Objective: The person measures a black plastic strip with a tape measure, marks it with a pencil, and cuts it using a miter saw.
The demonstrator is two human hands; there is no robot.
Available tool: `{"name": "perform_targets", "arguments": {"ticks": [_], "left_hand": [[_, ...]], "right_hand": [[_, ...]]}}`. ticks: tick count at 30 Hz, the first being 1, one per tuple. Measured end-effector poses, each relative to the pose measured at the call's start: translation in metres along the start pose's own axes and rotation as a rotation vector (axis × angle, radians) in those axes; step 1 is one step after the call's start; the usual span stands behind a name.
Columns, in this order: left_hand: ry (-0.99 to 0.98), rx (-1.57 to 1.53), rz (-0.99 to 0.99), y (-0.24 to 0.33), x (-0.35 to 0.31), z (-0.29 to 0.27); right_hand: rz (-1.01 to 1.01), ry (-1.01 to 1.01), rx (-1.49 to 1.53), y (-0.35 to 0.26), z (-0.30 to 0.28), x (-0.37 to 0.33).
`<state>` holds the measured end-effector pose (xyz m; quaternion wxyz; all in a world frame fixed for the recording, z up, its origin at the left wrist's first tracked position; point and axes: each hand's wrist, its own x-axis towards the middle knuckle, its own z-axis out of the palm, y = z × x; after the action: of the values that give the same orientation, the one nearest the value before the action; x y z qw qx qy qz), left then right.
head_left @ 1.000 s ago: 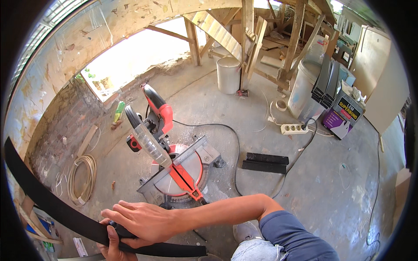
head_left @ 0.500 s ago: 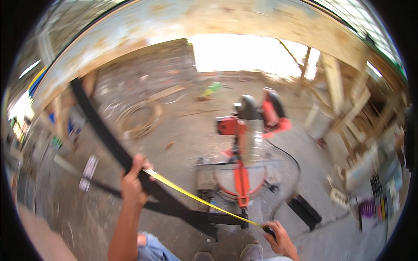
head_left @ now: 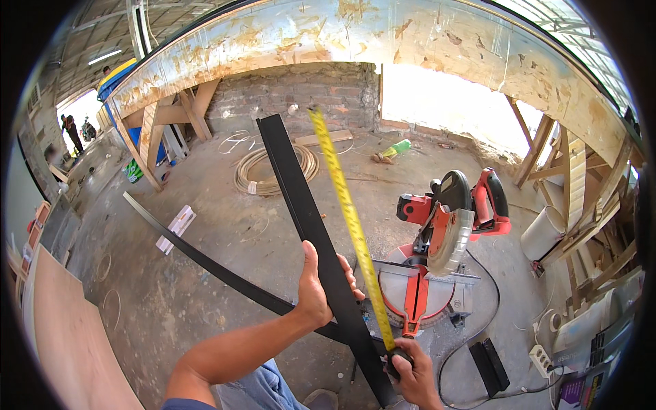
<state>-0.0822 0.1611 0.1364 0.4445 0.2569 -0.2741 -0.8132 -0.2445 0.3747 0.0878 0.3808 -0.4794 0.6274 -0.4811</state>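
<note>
My left hand (head_left: 316,292) is wrapped round a long black bar (head_left: 290,181), flat-faced with a folded edge, which slants from the upper middle down toward my feet. In my right hand (head_left: 418,383) is a tape measure (head_left: 394,363) with a dark case. Its yellow blade (head_left: 353,229) stands out far beyond the case, beside the bar on its right, and the blade's far end is free. A second long dark strip (head_left: 232,277) lies on the floor, passing behind the held bar. The red-and-black mitre saw (head_left: 447,236) stands on the floor just beyond my right hand.
A short black piece (head_left: 490,367) and a white power strip (head_left: 541,359) lie at the right, near a dark cable. A coil of tubing (head_left: 256,174) and a green bottle (head_left: 396,148) are farther off. A large wooden beam (head_left: 355,34) spans the far side.
The bar has swung to the right and is steeper. The tape blade, which ran across to my left hand, now points up and away with its end loose. My view has turned left.
</note>
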Motion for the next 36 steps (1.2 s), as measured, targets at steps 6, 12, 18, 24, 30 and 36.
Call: {"name": "perform_targets", "arguments": {"ticks": [6,12,18,24,30,36], "left_hand": [[0.149,-0.011,0.086,0.000,-0.013,0.019],[0.016,0.061,0.073,-0.003,-0.009,-0.010],[-0.083,0.085,0.082,-0.001,-0.009,-0.007],[-0.037,0.034,0.111,0.014,0.000,-0.008],[0.203,-0.028,0.302,0.084,0.017,-0.027],[0.421,-0.129,0.451,0.149,0.007,-0.099]], "right_hand": [[-0.033,-0.075,0.107,-0.023,0.024,0.036],[-0.059,-0.087,0.073,-0.025,0.032,0.043],[0.034,-0.123,0.078,-0.037,0.030,0.042],[-0.006,-0.162,0.058,-0.029,0.029,0.041],[-0.159,-0.055,-0.306,-0.018,-0.006,0.006],[-0.060,-0.038,-0.368,-0.023,-0.035,-0.022]]}}
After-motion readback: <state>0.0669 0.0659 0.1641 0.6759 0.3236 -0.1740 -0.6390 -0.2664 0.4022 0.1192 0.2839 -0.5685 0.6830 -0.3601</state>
